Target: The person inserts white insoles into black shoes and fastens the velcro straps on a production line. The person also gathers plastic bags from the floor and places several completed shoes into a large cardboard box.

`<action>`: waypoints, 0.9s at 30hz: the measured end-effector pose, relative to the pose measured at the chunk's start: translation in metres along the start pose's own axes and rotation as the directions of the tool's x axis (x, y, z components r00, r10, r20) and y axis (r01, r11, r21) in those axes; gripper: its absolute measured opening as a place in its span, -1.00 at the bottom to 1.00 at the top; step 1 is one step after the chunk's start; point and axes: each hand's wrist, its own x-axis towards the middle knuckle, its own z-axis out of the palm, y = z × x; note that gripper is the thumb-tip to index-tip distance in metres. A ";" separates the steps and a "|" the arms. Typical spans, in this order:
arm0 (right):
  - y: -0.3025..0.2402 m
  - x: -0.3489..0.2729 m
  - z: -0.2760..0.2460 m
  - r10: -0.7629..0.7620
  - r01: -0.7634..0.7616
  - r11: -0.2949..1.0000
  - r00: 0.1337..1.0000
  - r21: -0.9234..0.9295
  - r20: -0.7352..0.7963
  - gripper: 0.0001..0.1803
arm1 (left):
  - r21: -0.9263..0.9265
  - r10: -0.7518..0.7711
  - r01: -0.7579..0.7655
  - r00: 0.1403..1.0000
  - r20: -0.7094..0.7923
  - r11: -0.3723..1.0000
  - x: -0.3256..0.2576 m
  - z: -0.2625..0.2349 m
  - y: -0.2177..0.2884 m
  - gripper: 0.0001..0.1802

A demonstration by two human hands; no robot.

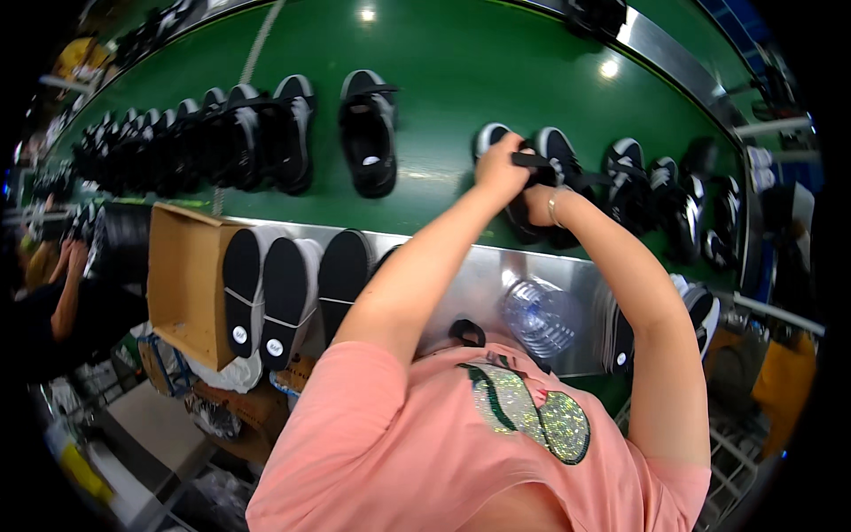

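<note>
A black shoe (490,135) with a white-edged toe rests on the green work surface (443,168) ahead of me. My left hand (502,167) is closed over its upper, with a black strap (534,160) sticking out to the right of the fingers. Lower and to the right, my right hand (542,204) grips the same shoe near its opening, its fingertips partly hidden. Just right of it, another black shoe (556,151) lies close to both hands. A single shoe (368,133) stands apart to the left, opening upward.
Rows of black shoes (244,137) line the surface at left, and more shoes (628,186) at right. Along the near metal ledge (470,288) are a cardboard box (191,284), black insoles (288,297) and a clear plastic bottle (536,315). Another person's arm (69,288) shows at far left.
</note>
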 end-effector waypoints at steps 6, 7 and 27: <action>-0.038 -0.011 -0.006 0.378 -0.373 0.926 0.910 0.062 -0.168 -0.80 | 0.033 -0.047 0.046 0.998 0.029 0.998 0.005 0.000 -0.013 -0.71; -0.037 -0.015 -0.009 0.361 -0.363 0.932 0.919 0.016 -0.156 -0.78 | 0.055 -0.023 0.021 0.999 0.033 0.998 0.006 0.000 -0.012 -0.70; -0.013 -0.031 0.013 0.421 0.344 -0.192 0.875 0.919 -0.239 -0.69 | 0.125 -0.046 0.039 0.998 0.053 0.991 -0.010 -0.001 0.004 -0.73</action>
